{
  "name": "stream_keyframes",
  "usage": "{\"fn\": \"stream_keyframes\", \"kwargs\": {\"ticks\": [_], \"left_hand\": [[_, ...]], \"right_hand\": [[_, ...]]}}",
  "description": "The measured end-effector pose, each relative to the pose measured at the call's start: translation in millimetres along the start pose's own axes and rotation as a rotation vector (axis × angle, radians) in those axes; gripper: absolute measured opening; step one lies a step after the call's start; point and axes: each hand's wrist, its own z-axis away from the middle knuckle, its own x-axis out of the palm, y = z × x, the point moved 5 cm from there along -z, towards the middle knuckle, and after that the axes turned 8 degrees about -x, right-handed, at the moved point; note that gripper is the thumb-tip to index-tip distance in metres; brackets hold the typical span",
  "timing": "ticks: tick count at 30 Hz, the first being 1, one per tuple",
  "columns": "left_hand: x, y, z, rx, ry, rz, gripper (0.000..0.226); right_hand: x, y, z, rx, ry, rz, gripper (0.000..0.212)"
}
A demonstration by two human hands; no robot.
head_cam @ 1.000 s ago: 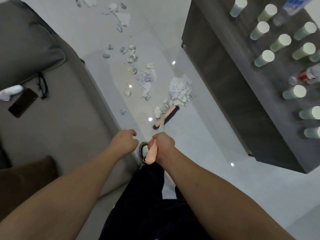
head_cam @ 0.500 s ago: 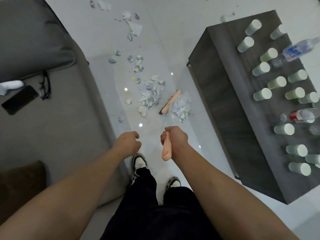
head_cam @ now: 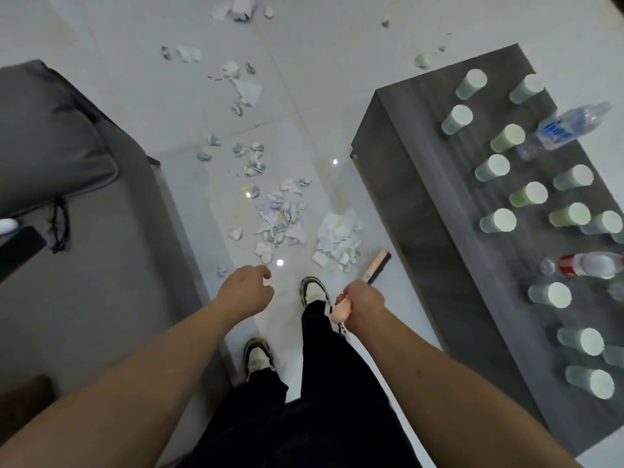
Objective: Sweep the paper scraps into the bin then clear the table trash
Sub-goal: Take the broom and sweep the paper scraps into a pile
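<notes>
My right hand (head_cam: 363, 307) grips the peach handle of a broom whose brush head (head_cam: 377, 266) rests on the white floor beside a heap of crumpled paper scraps (head_cam: 339, 239). A second cluster of scraps (head_cam: 280, 217) lies to the left of that heap, and more scraps (head_cam: 248, 92) trail away up the floor. My left hand (head_cam: 246, 292) hangs above the floor with loosely curled fingers and holds nothing. On the dark table (head_cam: 422, 204) at the right stand several paper cups (head_cam: 499, 221) and two plastic bottles (head_cam: 570, 126) lying down. No bin is in view.
A grey sofa (head_cam: 84, 248) fills the left side, with a dark phone (head_cam: 17, 248) and glasses on its seat. My two shoes (head_cam: 315, 293) stand on the floor strip between the sofa and the table. One cup (head_cam: 422, 60) lies on the floor beyond the table.
The broom head has swung from the left of the white heap to its right, close to the table. The view has pulled back and tipped down, so my feet show.
</notes>
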Motion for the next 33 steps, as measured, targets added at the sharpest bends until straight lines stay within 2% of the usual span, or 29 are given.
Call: {"fn": "stream_keyframes", "kwargs": {"ticks": [2, 5, 10, 15, 18, 24, 27, 33], "left_hand": [[-4.3, 10.8, -10.7, -0.028, -0.003, -0.005, 0.041], [-12.6, 32.9, -29.3, -0.052, 0.006, -0.006, 0.042], [-25.8, 62.7, -43.7, -0.054, 0.068, 0.061, 0.043], [-18.9, 60.5, -32.3, -0.139, 0.086, 0.134, 0.042], [-10.9, 48.1, -17.1, -0.197, 0.076, 0.162, 0.042], [-2.7, 25.0, 24.1, -0.300, 0.158, 0.309, 0.042], [6.2, 14.4, 52.1, -0.360, 0.233, 0.386, 0.043], [55.6, -7.7, 122.0, -0.498, 0.320, 0.552, 0.044]], "right_hand": [[17.9, -20.7, -3.9, -0.018, 0.014, -0.034, 0.010], [48.2, -54.3, -7.4, -0.057, -0.085, -0.050, 0.018], [76.2, -105.4, -9.1, -0.091, -0.229, 0.018, 0.016], [88.9, -127.5, -5.6, -0.059, -0.414, 0.085, 0.017], [96.0, -138.7, 7.1, -0.117, -0.446, 0.179, 0.010], [96.0, -120.4, 45.4, -0.298, -0.480, 0.446, 0.012], [86.6, -94.7, 58.8, -0.306, -0.495, 0.568, 0.015], [53.7, -34.4, 87.2, -0.322, -0.665, 0.907, 0.011]]}}
